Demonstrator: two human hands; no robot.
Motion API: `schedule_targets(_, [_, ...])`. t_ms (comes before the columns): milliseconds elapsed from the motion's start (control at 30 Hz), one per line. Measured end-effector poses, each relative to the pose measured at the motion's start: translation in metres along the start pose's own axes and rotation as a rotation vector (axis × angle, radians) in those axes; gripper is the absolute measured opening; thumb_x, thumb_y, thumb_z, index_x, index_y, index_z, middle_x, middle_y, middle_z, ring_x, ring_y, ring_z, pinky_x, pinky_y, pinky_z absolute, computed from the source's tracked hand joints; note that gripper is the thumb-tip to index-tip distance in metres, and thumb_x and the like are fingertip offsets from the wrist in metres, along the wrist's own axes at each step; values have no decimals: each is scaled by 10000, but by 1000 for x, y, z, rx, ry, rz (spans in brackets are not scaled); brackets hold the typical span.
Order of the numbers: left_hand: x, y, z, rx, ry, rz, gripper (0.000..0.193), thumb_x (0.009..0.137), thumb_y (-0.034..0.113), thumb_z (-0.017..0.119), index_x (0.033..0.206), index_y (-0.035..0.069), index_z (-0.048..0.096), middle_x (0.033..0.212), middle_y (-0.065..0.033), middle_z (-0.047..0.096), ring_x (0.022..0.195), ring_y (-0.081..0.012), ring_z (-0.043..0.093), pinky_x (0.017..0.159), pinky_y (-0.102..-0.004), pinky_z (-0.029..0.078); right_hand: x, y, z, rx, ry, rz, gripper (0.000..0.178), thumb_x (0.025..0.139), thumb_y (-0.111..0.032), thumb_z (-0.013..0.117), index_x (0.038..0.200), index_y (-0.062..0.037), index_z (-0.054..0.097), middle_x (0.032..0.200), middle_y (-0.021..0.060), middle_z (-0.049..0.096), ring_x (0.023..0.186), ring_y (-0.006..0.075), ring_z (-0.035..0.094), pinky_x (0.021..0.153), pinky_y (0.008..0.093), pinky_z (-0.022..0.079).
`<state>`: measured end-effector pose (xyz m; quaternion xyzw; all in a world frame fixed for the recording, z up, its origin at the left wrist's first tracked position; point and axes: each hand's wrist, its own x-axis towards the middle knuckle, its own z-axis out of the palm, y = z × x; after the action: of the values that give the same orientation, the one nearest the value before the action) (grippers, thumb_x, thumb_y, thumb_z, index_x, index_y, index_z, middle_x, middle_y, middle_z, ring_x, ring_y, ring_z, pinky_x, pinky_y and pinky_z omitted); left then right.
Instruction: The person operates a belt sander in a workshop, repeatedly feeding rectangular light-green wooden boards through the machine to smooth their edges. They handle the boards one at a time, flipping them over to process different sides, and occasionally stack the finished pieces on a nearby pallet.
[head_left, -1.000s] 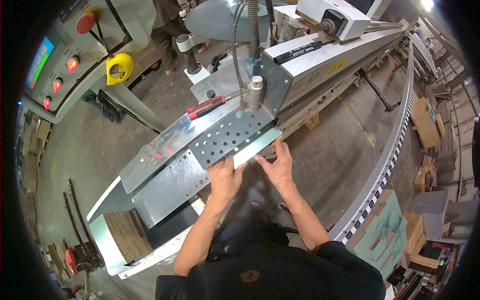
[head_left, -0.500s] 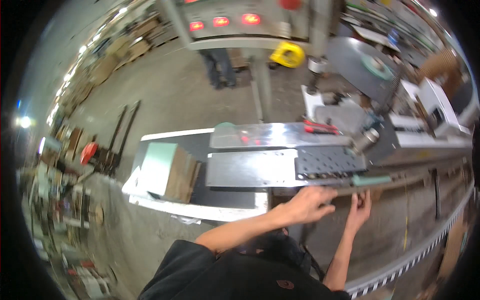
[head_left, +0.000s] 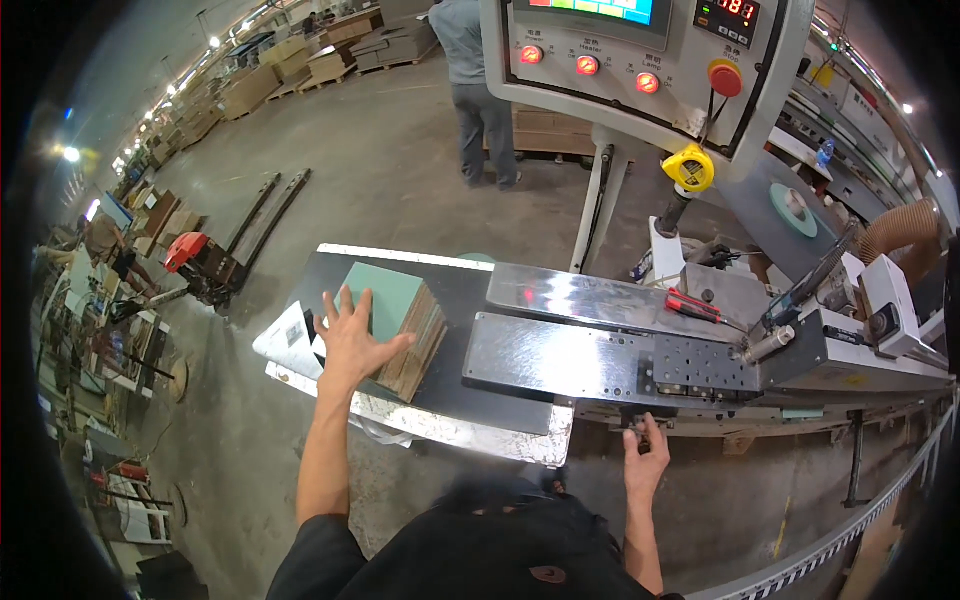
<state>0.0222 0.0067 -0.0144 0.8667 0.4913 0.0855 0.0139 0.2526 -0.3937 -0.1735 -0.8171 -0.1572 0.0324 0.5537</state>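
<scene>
A stack of thin wooden boards with a green top face [head_left: 400, 310] lies on the dark feed table [head_left: 480, 390] of a long machine. My left hand [head_left: 353, 338] rests flat on the near left corner of that stack, fingers spread. My right hand [head_left: 645, 462] is lower, its fingers curled around a dark fitting under the front edge of the perforated metal plate [head_left: 610, 362]. A shiny steel guide [head_left: 585, 297] runs behind the plate.
A grey control panel [head_left: 640, 60] with red lit buttons stands behind the machine. Another person [head_left: 480, 80] stands on the concrete floor beyond it. A red pallet jack [head_left: 215, 250] sits at left. Red pliers [head_left: 690, 305] lie on the machine top.
My head has turned left along the machine. My left hand left the perforated plate and moved onto the board stack; my right hand dropped to the plate's front edge.
</scene>
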Motion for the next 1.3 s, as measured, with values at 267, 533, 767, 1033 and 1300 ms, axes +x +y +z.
schedule_targets(267, [4, -19, 6, -126, 17, 84, 1097, 603, 615, 838, 1504, 101, 482, 1560, -305, 375, 1422, -522, 318, 1082, -735, 250, -16, -25, 25, 12, -16, -24, 449, 876, -77, 747, 1307, 6, 655, 1059, 72, 666, 867, 146, 613, 756, 288, 508])
schedule_targets(533, [4, -38, 7, -196, 52, 212, 1028, 589, 550, 852, 1458, 92, 550, 1552, -262, 406, 1408, -456, 347, 1102, -637, 276, -40, -33, 40, 57, 56, -86, 470, 827, -34, 781, 1281, 2, 663, 1017, 89, 665, 744, 135, 583, 668, 263, 507])
schedule_targets(767, [1, 3, -12, -467, 54, 440, 1026, 587, 546, 854, 1474, 137, 542, 1537, -240, 431, 1383, -446, 393, 1116, -579, 282, -59, -45, 34, 96, 44, 7, 458, 862, -36, 752, 1307, 5, 646, 1047, 67, 660, 800, 116, 572, 695, 259, 492])
schedule_targets(1033, [-38, 144, 45, -327, -179, 1063, 996, 595, 609, 817, 1450, 169, 558, 1492, -249, 415, 1357, -497, 364, 1059, -643, 283, -67, -54, 47, 98, 11, -30, 527, 815, -31, 779, 1322, -27, 639, 1078, 92, 674, 780, 141, 595, 684, 273, 516])
schedule_targets(1300, [-17, 159, 111, -348, -129, 1191, 940, 601, 509, 852, 1436, 178, 576, 1543, -238, 395, 1416, -520, 322, 1078, -660, 293, -60, -75, 84, 80, 107, -35, 605, 828, -98, 795, 1383, 5, 575, 1144, 150, 662, 898, 223, 671, 753, 331, 561])
